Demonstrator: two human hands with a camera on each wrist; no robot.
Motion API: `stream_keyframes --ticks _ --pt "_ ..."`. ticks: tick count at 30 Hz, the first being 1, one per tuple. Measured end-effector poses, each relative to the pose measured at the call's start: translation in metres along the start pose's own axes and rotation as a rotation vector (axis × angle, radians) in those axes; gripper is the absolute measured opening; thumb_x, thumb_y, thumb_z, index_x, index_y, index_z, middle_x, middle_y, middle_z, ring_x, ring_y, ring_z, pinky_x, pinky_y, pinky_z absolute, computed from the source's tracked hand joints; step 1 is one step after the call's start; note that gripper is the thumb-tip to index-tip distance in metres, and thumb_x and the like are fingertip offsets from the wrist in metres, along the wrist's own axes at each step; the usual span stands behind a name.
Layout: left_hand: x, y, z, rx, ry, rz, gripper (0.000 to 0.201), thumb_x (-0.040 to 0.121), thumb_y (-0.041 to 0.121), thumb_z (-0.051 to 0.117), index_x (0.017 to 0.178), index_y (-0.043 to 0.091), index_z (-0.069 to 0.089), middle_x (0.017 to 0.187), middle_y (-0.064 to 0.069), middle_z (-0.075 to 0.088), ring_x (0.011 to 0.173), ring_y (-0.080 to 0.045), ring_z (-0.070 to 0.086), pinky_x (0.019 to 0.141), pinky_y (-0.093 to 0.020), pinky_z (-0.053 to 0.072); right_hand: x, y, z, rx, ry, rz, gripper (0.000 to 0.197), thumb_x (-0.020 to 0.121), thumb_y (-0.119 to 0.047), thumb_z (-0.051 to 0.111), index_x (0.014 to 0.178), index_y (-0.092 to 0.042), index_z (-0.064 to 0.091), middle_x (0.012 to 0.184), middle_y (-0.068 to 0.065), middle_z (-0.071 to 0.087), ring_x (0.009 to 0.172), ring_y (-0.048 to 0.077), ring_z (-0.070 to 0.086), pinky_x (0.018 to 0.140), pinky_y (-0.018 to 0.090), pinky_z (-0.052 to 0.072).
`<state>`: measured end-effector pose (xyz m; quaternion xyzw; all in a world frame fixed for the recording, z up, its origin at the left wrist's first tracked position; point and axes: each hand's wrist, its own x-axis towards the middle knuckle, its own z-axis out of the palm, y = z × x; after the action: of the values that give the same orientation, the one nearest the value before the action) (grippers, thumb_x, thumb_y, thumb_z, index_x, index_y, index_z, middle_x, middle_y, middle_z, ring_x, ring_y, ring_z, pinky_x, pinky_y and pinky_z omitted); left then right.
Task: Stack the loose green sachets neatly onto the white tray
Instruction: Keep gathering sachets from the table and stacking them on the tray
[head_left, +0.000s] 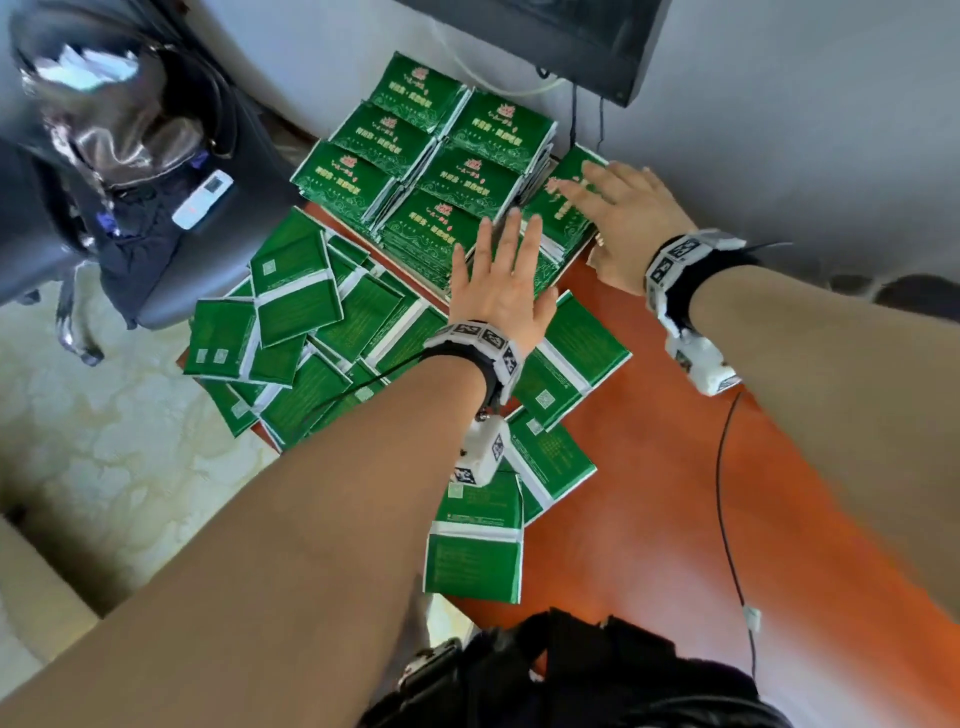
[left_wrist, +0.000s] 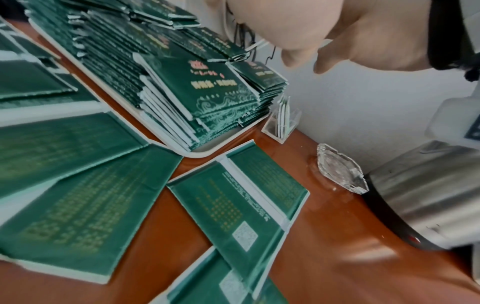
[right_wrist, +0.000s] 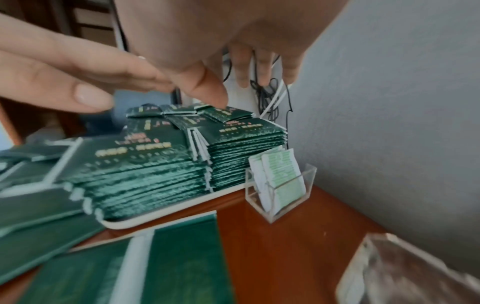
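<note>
Both hands reach over the stacked sachets on the white tray, which sits at the far end of the reddish-brown desk near the wall. The left hand is flat, fingers straight and close together, lying over the near stack. The right hand is spread, fingers straight and slightly apart, over the rightmost stack; from the right wrist view its thumb tip seems to meet the top sachet, though whether the fingers touch I cannot tell. Neither hand holds anything.

The stacks stand several sachets deep in neat rows, face up, each face carrying a small red-and-gold emblem and lines of gold script (too blurred to read). The loose sachets lie scattered on the desk in front of the tray, mostly back side up, overlapping, each with a white band across it, fine print and a small square code.

Just beside the tray's right corner stands a clear acrylic holder with pale paper packets in it. A glass ashtray and a steel kettle sit nearer along the wall. A dark chair with a white remote on it stands to the left.
</note>
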<state>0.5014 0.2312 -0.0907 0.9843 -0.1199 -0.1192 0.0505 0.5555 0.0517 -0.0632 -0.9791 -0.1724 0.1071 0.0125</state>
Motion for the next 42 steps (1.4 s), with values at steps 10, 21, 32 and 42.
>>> stream_keyframes --ticks 10,21,32,42 --pt "-0.045 -0.036 -0.029 0.124 -0.04 0.401 0.07 0.104 0.049 0.026 0.16 0.021 -0.006 0.167 -0.001 -0.008 0.154 -0.026 -0.009 0.124 -0.052 0.001 -0.117 -0.056 0.002 0.117 -0.036 0.465 0.082 0.089 -0.028 0.06 0.158 -0.025 0.017 0.164 0.011 0.017 0.149 0.033 0.021 0.121 0.053 0.018" --pt "-0.09 -0.099 -0.018 0.218 -0.069 0.745 0.07 0.104 0.044 0.028 0.16 0.018 -0.004 0.167 0.0 -0.01 0.154 -0.023 -0.008 0.125 -0.049 -0.001 -0.213 -0.179 0.025 0.263 -0.034 0.913 0.084 0.09 -0.032 0.062 0.158 -0.025 0.014 0.164 0.007 0.017 0.149 0.03 0.021 0.12 0.052 0.02" --pt "-0.103 -0.099 0.022 0.247 -0.195 0.874 0.056 0.104 0.03 0.04 0.156 0.014 0.027 0.166 -0.005 0.018 0.153 -0.025 0.015 0.124 -0.049 0.015 -0.214 -0.221 0.061 0.35 -0.094 0.944 0.076 0.087 -0.016 0.059 0.155 -0.024 0.025 0.163 0.009 0.019 0.146 0.03 0.026 0.12 0.051 0.025" --pt "-0.082 -0.054 0.074 0.225 -0.394 0.886 0.021 0.099 0.022 0.057 0.12 0.02 0.062 0.109 -0.002 0.061 0.093 -0.022 0.062 0.077 -0.036 0.054 -0.193 -0.241 0.131 0.475 -0.261 0.784 0.049 0.094 -0.03 0.065 0.138 -0.017 0.048 0.121 0.01 0.047 0.112 0.031 0.05 0.089 0.043 0.048"
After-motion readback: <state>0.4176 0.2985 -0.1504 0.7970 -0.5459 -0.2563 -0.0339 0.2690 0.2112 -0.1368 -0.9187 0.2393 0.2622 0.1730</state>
